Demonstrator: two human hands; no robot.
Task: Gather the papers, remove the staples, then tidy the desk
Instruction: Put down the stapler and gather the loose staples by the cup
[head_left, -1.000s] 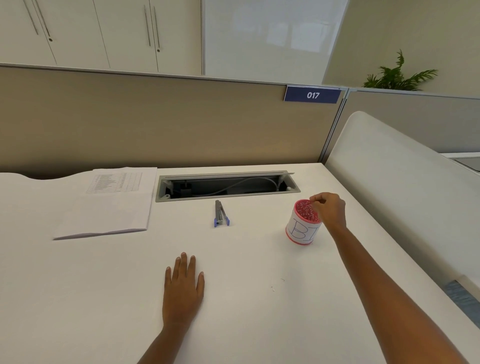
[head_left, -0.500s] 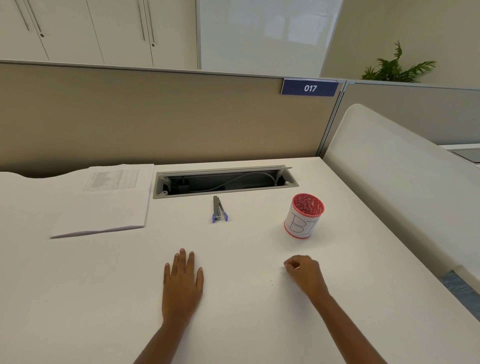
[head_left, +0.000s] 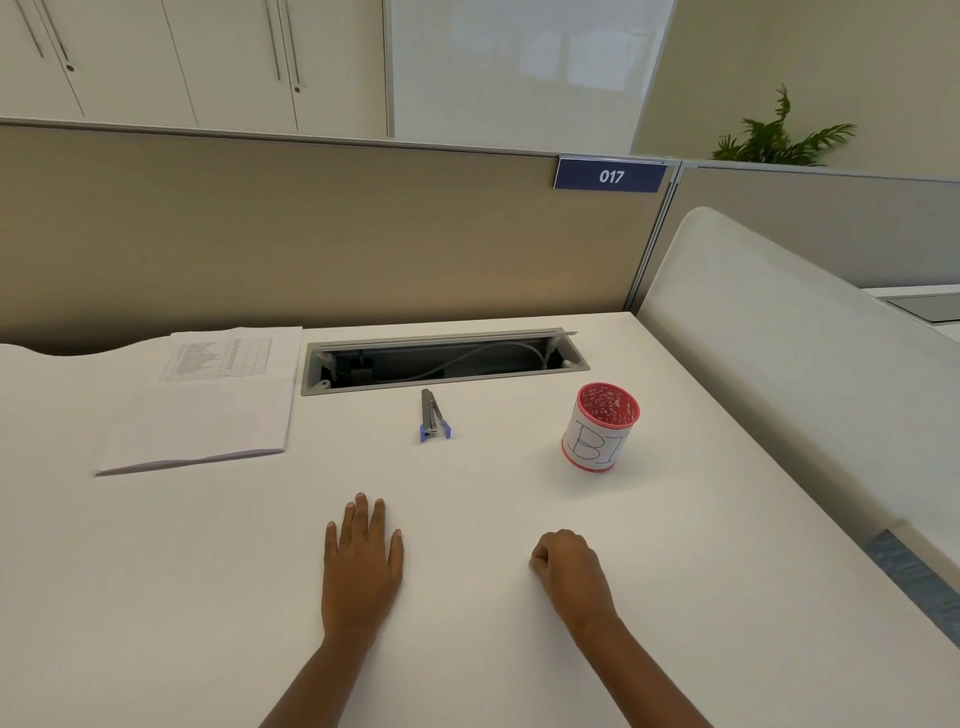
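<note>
Resting nearest the tabletop's (head_left: 675, 597) front edge, the left hand (head_left: 361, 564) is laid flat with fingers spread, palm down, holding nothing. Beside it, the right hand (head_left: 569, 569) is curled with fingertips drawn together on the surface; whether a stray staple is pinched cannot be told. Farther in, toward the right edge, a red cup (head_left: 600, 428) with a marked paper label is stood upright. Near the middle, a staple remover (head_left: 432, 417) with blue grips is laid just before the open cable tray (head_left: 441, 358). Toward the back left corner, the papers (head_left: 208, 397) are seen gathered in one squared stack. The gathering is judged done, and the stapling apparently undone, though no staple can be made out. The tidying is judged unfinished, as the tool and cup are not yet put away.
</note>
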